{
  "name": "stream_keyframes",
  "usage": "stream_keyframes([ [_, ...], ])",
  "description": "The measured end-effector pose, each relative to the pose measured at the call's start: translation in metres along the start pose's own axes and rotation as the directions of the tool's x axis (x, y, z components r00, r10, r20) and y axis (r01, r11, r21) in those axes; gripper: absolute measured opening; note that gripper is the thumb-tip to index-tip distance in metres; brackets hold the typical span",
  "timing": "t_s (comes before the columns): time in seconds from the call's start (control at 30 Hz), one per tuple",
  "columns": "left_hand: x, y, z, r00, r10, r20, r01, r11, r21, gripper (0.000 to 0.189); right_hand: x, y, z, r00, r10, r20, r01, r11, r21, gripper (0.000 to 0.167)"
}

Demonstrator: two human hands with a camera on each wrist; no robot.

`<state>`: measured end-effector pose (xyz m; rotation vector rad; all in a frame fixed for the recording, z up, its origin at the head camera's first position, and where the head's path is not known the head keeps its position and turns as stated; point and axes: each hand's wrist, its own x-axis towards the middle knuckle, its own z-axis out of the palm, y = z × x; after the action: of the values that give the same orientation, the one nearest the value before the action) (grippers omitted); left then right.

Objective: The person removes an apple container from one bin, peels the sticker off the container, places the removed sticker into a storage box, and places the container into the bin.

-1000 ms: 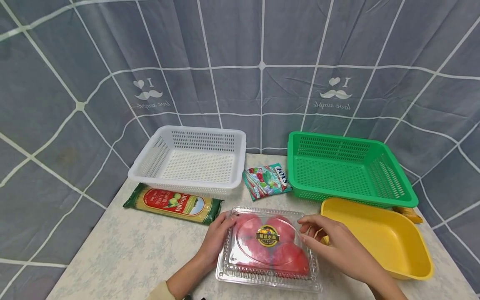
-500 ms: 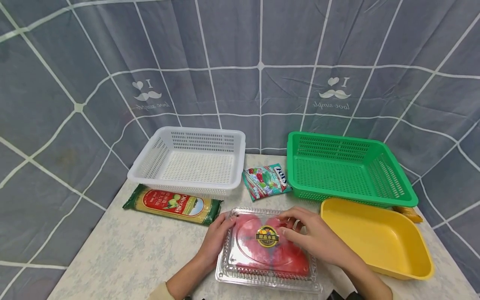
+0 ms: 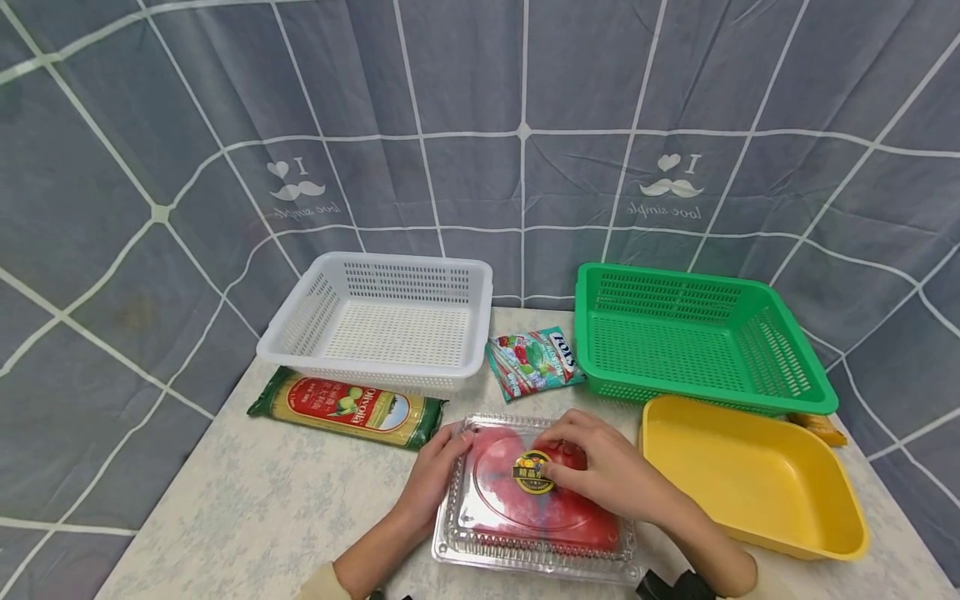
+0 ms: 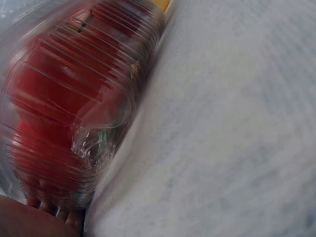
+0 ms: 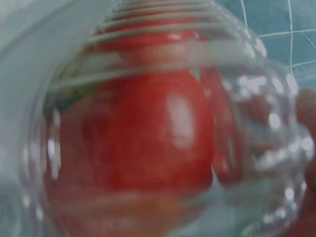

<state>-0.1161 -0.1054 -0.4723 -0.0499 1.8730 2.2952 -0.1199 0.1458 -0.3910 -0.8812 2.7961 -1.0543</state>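
Hanging across the whole background, a grey-blue curtain (image 3: 480, 75) carries white grid lines and mirrored lettering. Below it spreads a pale, faintly patterned table (image 3: 247, 517). Toward the back on the right is a green basket (image 3: 663, 343) with slotted walls; a similar white basket (image 3: 401, 329) sits on the left. Just in front of the green basket is a smooth yellow tub (image 3: 757, 483). Between the hands, at the front of the table, lies a clear plastic box (image 3: 506, 510), its lid down over red, rounded fruit (image 5: 153, 133).

Near the box, a green-and-gold pasta packet (image 3: 352, 407) lies flat before the white basket. The left hand (image 3: 437, 471) grips the box's left side, thumb over the lid's edge. The right hand (image 3: 606, 465) is bent loosely over the right half of the lid and clasps nothing; whether its fingertips touch the plastic is unclear. Between the baskets rests a teal sweets packet (image 3: 532, 362). A yellow object (image 3: 821, 428), partly hidden, shows behind the tub. Smallest is the round black-and-gold label (image 3: 527, 472) on the lid, its right edge covered by the right thumb.
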Motion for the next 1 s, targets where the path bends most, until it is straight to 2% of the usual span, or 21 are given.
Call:
stream_keyframes([
  [0.37, -0.001, 0.001, 0.001, 1.000, -0.013, 0.003, 0.013, 1.000, 0.003, 0.048, 0.005, -0.003, 0.006, 1.000, 0.028, -0.014, -0.029, 0.997, -0.072, 0.014],
  [0.6, -0.001, 0.001, 0.000, 1.000, -0.029, -0.002, 0.029, 1.000, -0.004, 0.048, 0.004, -0.003, 0.009, 0.999, 0.016, -0.033, -0.017, 1.000, -0.021, 0.012],
  [1.0, 0.000, 0.002, 0.000, 1.000, -0.017, -0.001, 0.017, 1.000, 0.004, 0.048, 0.005, -0.002, 0.012, 0.997, -0.029, -0.074, 0.027, 0.999, -0.028, 0.019],
])
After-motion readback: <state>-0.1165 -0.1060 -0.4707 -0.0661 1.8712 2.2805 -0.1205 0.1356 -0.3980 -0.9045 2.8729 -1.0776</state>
